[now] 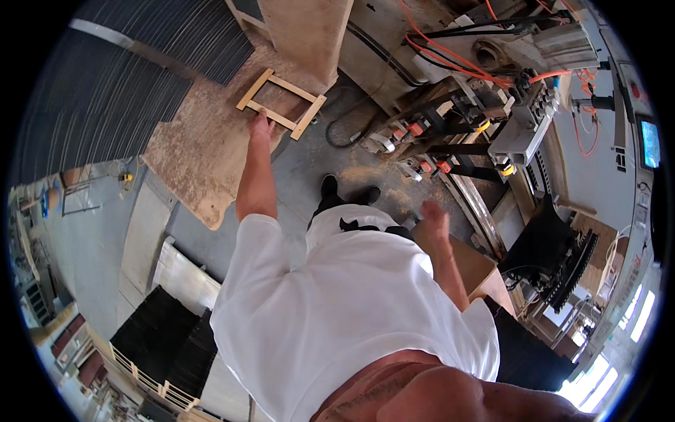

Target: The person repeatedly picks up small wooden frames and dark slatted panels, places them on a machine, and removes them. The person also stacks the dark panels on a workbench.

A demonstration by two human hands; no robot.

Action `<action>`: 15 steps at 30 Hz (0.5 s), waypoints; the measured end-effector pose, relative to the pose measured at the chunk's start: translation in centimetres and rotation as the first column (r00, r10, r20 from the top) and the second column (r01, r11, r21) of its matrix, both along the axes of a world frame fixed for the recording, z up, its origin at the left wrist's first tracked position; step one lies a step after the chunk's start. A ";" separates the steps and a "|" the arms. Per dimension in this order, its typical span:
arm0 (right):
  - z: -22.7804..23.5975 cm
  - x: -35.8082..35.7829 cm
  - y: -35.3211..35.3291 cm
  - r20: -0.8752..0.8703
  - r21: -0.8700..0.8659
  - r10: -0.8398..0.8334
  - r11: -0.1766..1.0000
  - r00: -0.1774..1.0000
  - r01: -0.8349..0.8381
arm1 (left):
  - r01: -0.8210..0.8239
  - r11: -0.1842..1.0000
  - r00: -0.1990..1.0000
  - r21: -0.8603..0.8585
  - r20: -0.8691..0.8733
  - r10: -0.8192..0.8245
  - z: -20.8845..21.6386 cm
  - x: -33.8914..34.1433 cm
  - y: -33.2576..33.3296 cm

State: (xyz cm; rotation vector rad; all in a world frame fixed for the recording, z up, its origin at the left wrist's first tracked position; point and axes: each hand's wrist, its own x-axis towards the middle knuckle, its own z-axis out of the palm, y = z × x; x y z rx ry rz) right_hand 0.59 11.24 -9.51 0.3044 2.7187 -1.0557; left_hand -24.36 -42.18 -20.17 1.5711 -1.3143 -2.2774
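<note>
At the far left, my left hand (261,126) reaches out and closes on the near rail of a small light-wood frame (308,118). The frame is an open rectangle of four-sided shape, with its end bars overhanging the rails. It is at the dusty board surface (190,151), its right end reaching past that surface's edge; whether it rests there or is lifted I cannot tell. My right hand (434,219) hangs at my right side, above a cardboard-brown box (460,264). Nothing shows in it, and motion blurs its fingers.
To the right stands a machine with metal clamps (383,143), orange air hoses (450,60) and a metal block (524,130). Stacks of dark strips (91,98) fill the far left. Sawdust (362,172) lies on the floor by my shoes (329,185). A lit screen (650,144) is at the right edge.
</note>
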 end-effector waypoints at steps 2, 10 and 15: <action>-1.9 4.3 -0.4 0.232 0.197 0.091 0.970 0.969 -0.138 | -0.007 1.000 1.000 0.009 0.001 0.007 -1.4 -2.1 -0.9; -7.0 17.3 6.1 0.587 -0.049 -0.213 0.954 0.781 0.297 | 0.942 -0.277 0.098 -0.190 0.944 -0.316 -3.0 -7.2 -2.4; -8.3 16.8 4.4 0.351 -0.110 -0.030 0.991 0.936 0.073 | 0.851 -0.499 0.035 -0.164 0.965 -0.258 -2.4 -7.2 -1.1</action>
